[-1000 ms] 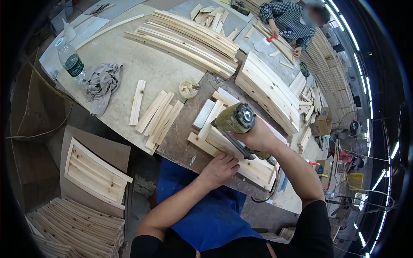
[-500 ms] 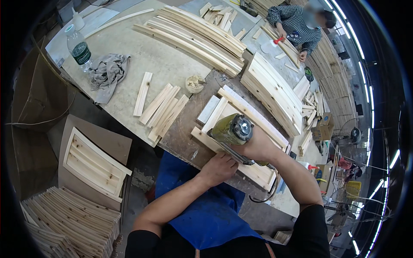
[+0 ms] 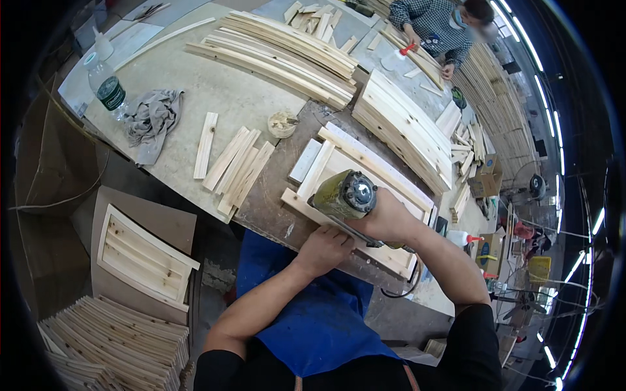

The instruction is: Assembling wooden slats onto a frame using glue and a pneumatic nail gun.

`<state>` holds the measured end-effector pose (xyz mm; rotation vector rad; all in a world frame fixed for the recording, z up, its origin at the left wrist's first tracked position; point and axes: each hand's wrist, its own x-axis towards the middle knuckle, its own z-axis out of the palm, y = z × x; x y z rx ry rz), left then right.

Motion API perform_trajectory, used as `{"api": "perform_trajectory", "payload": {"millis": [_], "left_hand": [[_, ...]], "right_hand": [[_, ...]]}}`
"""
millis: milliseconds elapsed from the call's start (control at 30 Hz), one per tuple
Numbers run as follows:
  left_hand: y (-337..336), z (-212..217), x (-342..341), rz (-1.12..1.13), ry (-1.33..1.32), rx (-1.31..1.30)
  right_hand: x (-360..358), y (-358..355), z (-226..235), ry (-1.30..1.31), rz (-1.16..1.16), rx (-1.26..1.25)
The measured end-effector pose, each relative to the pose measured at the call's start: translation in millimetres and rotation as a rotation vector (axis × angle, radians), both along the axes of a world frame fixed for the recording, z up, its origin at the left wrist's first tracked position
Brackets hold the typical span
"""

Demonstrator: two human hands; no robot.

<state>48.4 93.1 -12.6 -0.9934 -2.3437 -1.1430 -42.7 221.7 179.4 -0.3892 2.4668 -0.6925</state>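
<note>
Strip lights run along one side of a workshop, far to the right of the wooden frame that lies on the table, just in front of the person. Over that frame the right hand grips a green nail gun, its fingers wrapped round the handle, with the tool's slanted magazine reaching toward the frame's near rail. At that rail rests the left hand, fingers bent and close together — whether they pinch the wood or only press on it, I cannot tell.

Touching or just beside the frame's left end is a pale block. Farther left of the frame lie several short slats, and beyond these stands a small tub of paste. Well to the frame's left are a crumpled grey rag and a clear bottle. Behind the frame sit a stack of boards and, farther off to its left, long curved strips.

Well beyond the frame, a co-worker in a checked top handles wood. Below and left of the frame, off the table — another framed panel and a pile of curved pieces.
</note>
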Motion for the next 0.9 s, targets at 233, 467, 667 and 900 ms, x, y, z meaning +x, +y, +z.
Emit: {"api": "perform_trajectory", "payload": {"millis": [233,467,667,900], "left_hand": [[-53,23,-18,0.247,-0.210,0.010],[-65,22,-29,0.256,-0.194,0.042],[-64,18,-26,0.281,-0.207,0.017],[-64,16,-25,0.307,-0.176,0.032]], "right_hand": [[52,65,28,-0.007,-0.221,0.031],[93,97,4,-0.041,-0.291,0.061],[96,99,-11,-0.014,-0.283,0.023],[110,113,-2,-0.008,-0.351,-0.023]]}}
